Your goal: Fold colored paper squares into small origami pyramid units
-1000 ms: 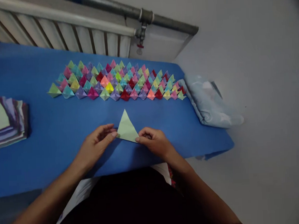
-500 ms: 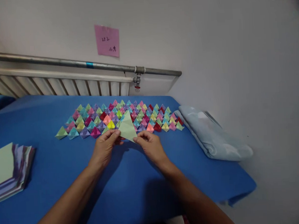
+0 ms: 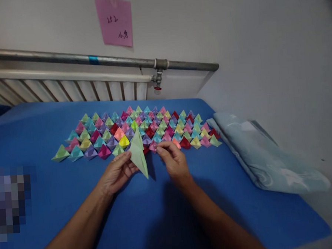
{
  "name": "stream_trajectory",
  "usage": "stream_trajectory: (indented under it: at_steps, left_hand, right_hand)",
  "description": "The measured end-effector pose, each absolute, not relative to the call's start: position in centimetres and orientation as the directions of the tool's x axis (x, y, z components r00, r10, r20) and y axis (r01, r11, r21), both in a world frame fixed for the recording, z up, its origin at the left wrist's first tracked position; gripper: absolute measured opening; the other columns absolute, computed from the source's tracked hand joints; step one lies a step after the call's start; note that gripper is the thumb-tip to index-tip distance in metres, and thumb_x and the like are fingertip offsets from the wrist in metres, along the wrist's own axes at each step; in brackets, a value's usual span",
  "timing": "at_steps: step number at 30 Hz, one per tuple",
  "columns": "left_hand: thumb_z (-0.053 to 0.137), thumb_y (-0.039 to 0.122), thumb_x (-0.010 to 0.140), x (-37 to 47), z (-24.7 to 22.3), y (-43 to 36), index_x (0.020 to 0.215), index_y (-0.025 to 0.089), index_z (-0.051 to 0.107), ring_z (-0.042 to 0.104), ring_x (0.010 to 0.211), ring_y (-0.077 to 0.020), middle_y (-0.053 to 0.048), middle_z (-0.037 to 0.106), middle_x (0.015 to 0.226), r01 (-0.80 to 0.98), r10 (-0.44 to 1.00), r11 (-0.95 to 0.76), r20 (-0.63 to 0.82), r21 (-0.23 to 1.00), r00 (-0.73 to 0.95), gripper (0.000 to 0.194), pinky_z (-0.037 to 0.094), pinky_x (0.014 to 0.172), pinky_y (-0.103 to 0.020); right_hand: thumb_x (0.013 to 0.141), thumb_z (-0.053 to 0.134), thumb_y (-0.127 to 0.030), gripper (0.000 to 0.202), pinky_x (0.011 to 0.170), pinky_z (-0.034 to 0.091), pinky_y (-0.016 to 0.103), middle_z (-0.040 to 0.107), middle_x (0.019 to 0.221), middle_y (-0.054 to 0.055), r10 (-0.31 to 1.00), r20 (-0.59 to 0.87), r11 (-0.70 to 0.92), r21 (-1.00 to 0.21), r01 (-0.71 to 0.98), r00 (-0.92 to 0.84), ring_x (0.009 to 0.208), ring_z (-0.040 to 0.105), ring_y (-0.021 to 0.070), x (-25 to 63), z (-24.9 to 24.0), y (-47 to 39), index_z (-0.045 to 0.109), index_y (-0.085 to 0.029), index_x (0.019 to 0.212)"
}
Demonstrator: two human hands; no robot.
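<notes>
A folded pale green paper (image 3: 138, 154) is held up over the blue table (image 3: 126, 223), its narrow tip pointing down. My left hand (image 3: 118, 172) grips its left side between thumb and fingers. Just right of the paper, my right hand (image 3: 174, 162) has its thumb and forefinger pinched together, apart from the sheet; whether anything small is between them cannot be made out. Behind both hands, rows of small folded paper boats (image 3: 104, 151) in many colours stand close together, partly hidden by the paper and my fingers.
A folded light blue cloth (image 3: 268, 160) lies at the table's right side. At the left edge is a blurred-out stack (image 3: 8, 199). A radiator (image 3: 100, 91) and a metal pipe (image 3: 123, 62) run along the wall, below a pink note (image 3: 116, 21).
The green paper has turned from a wide triangle to a narrower shape pointing down. My right hand has let go of it and moved slightly right. The view has shifted closer.
</notes>
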State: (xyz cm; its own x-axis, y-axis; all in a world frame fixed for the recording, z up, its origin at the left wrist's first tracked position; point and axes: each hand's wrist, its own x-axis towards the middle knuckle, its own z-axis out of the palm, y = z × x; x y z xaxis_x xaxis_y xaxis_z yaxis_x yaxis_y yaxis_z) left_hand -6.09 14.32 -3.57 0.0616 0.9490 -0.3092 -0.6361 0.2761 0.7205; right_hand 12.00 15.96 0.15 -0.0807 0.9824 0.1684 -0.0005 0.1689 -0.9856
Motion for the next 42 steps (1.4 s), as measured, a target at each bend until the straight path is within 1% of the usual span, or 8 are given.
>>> stream_trajectory:
  at_steps: [5, 9, 15, 21, 28, 32, 36, 42]
  left_hand:
    - [0.089, 0.034, 0.065, -5.7, -3.4, 13.8, 0.083, 0.016, 0.073, 0.073, 0.068, -0.0200, -0.005, 0.076, 0.074, -0.623, 0.936, 0.341, -0.316, 0.704, 0.156, 0.030, 0.063, 0.067, -0.032]
    - [0.088, 0.036, 0.067, -5.4, -3.3, 13.3, 0.082, 0.015, 0.073, 0.072, 0.066, -0.0200, -0.005, 0.075, 0.072, -0.575, 0.931, 0.362, -0.315, 0.734, 0.184, 0.030, 0.062, 0.065, -0.032]
    - [0.091, 0.035, 0.062, -5.3, -3.3, 12.8, 0.073, 0.014, 0.070, 0.067, 0.060, -0.0152, -0.003, 0.071, 0.066, -0.578, 0.917, 0.393, -0.349, 0.715, 0.191, 0.032, 0.058, 0.060, -0.026]
    - [0.093, 0.036, 0.059, -5.3, -3.2, 12.8, 0.072, 0.013, 0.071, 0.065, 0.058, -0.0130, -0.002, 0.069, 0.064, -0.563, 0.914, 0.402, -0.350, 0.722, 0.205, 0.035, 0.057, 0.059, -0.024]
    - [0.095, 0.035, 0.057, -5.3, -3.1, 12.8, 0.070, 0.014, 0.072, 0.065, 0.058, -0.0129, -0.002, 0.069, 0.063, -0.580, 0.915, 0.399, -0.354, 0.711, 0.195, 0.034, 0.057, 0.058, -0.023]
    - [0.095, 0.037, 0.056, -5.4, -3.2, 12.8, 0.063, 0.014, 0.069, 0.063, 0.052, -0.0107, -0.001, 0.068, 0.058, -0.559, 0.921, 0.386, -0.345, 0.734, 0.184, 0.036, 0.055, 0.055, -0.020]
    - [0.096, 0.041, 0.054, -5.5, -3.1, 12.9, 0.056, 0.014, 0.067, 0.060, 0.046, -0.0087, 0.000, 0.062, 0.047, -0.476, 0.917, 0.398, -0.351, 0.784, 0.188, 0.039, 0.051, 0.050, -0.016]
    - [0.094, 0.045, 0.056, -5.2, -2.7, 12.8, 0.062, 0.014, 0.072, 0.062, 0.047, -0.0096, -0.002, 0.068, 0.052, -0.415, 0.902, 0.427, -0.349, 0.803, 0.253, 0.038, 0.051, 0.053, -0.018]
  right_hand:
    - [0.081, 0.065, -0.036, 0.015, 0.081, 0.050, 0.031, 0.069, 0.091, 0.001, 0.983, 0.153, 0.153, -0.988, -0.014, -0.100, 0.085, 0.062, 0.0158, 11.8, 0.3, 15.3, 0.065, -0.025, 0.092]
    - [0.078, 0.067, -0.037, 0.019, 0.080, 0.051, 0.031, 0.068, 0.090, 0.001, 0.987, 0.117, 0.113, -0.993, -0.045, -0.109, 0.084, 0.062, 0.0163, 11.6, 0.4, 14.9, 0.064, -0.025, 0.093]
    - [0.076, 0.069, -0.039, 0.025, 0.080, 0.050, 0.032, 0.067, 0.093, 0.002, 0.988, 0.119, 0.111, -0.991, -0.077, -0.103, 0.087, 0.062, 0.0168, 11.3, 0.3, 14.7, 0.063, -0.025, 0.095]
    - [0.075, 0.070, -0.036, 0.023, 0.078, 0.050, 0.031, 0.066, 0.087, 0.000, 0.988, 0.107, 0.093, -0.988, -0.126, -0.112, 0.082, 0.062, 0.0158, 11.2, 0.1, 14.7, 0.062, -0.025, 0.094]
    - [0.078, 0.066, -0.035, 0.020, 0.081, 0.051, 0.031, 0.068, 0.089, 0.001, 0.987, 0.105, 0.088, -0.987, -0.138, -0.120, 0.085, 0.064, 0.0161, 11.4, -0.1, 14.7, 0.061, -0.024, 0.095]
    - [0.077, 0.064, -0.033, 0.022, 0.084, 0.052, 0.032, 0.069, 0.091, 0.002, 0.987, 0.080, 0.059, -0.987, -0.152, -0.140, 0.089, 0.065, 0.0171, 11.4, -0.2, 14.7, 0.062, -0.023, 0.097]
    - [0.072, 0.063, -0.027, 0.029, 0.084, 0.051, 0.032, 0.070, 0.092, 0.002, 0.985, 0.055, 0.031, -0.989, -0.145, -0.165, 0.091, 0.066, 0.0179, 11.6, -0.6, 15.1, 0.062, -0.022, 0.100]
    - [0.059, 0.069, -0.020, 0.044, 0.085, 0.050, 0.032, 0.070, 0.089, -0.001, 0.957, -0.116, -0.166, -0.971, -0.171, -0.267, 0.090, 0.067, 0.0180, 12.4, -1.0, 16.0, 0.061, -0.023, 0.102]
